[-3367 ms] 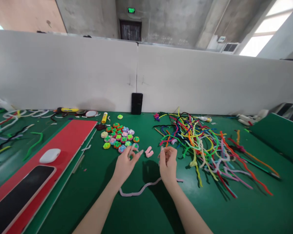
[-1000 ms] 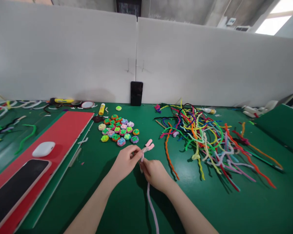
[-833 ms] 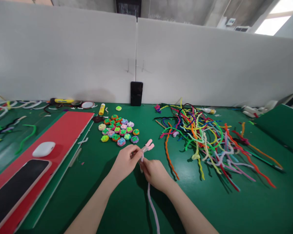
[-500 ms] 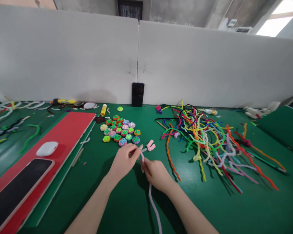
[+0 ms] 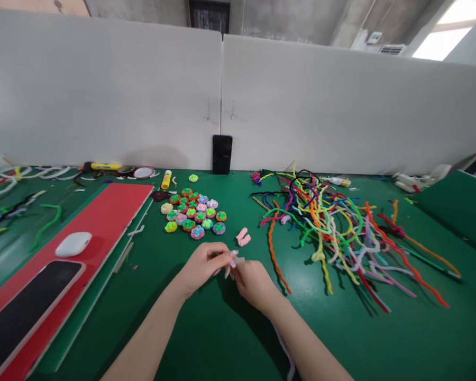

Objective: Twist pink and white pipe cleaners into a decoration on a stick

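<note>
A pale lilac pipe cleaner [image 5: 282,346] runs between my two hands, its long tail passing beneath my right forearm. My left hand [image 5: 207,266] is closed, thumb and fingertips pinching the pipe cleaner's near end. Closed right beside it, my right hand [image 5: 254,284] grips the same pipe cleaner. A short, flat, whitish strip [image 5: 239,260] shows between the fingertips; which hand bears it I cannot tell. Just beyond my fingers lies a pink folded pipe-cleaner piece [image 5: 243,237]. Farther left sits a cluster of small coloured pipe-cleaner flowers [image 5: 191,212].
A tangle of coloured pipe cleaners [image 5: 321,217] spreads to the right, with an orange one [image 5: 275,254] nearest my right hand. On the left, a red board [image 5: 115,211] carries a phone [image 5: 31,312] and a white case [image 5: 73,244]. A black phone [image 5: 222,154] leans against the partition.
The strip has turned from slanting up to pointing right, and the lilac tail has swung right under my forearm. My fingertips have come closer together.
</note>
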A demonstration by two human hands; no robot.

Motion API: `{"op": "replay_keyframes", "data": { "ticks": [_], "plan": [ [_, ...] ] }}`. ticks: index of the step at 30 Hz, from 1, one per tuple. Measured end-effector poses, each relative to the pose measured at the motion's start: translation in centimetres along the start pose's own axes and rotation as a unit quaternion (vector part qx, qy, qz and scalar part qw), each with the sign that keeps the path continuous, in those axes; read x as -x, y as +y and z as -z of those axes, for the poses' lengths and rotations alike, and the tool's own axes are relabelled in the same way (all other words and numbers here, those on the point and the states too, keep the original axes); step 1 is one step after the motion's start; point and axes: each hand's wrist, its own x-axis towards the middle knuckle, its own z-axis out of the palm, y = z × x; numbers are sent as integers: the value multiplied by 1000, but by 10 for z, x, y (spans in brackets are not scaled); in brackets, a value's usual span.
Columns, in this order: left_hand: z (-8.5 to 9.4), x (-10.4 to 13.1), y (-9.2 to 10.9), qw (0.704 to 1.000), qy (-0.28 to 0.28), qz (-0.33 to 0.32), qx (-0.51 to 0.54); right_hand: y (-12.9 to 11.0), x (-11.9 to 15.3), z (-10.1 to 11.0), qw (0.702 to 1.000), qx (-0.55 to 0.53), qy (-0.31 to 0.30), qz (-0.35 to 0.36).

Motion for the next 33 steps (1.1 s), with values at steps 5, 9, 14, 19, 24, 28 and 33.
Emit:
{"op": "replay_keyframes", "data": {
  "ticks": [5,9,14,19,24,28,33],
  "plan": [
    [-4,5,9,995,-95,18,-36,2,1,4,1000,-14,0,-12],
    [0,8,8,982,-137,0,-129,0,1,11,1000,2,-17,12],
    [5,9,-6,953,-64,23,-296,0,-1,12,998,65,-4,7],
    [4,7,-11,936,-14,-13,-352,2,0,7,996,81,21,6],
    [3,6,-9,927,1,-46,-371,1,1,7,997,60,55,-10],
    [6,5,-6,939,20,-59,-337,1,1,9,995,2,90,-49],
    [8,6,-3,937,33,-64,-342,1,0,7,987,-86,111,-71]
  ]
}}
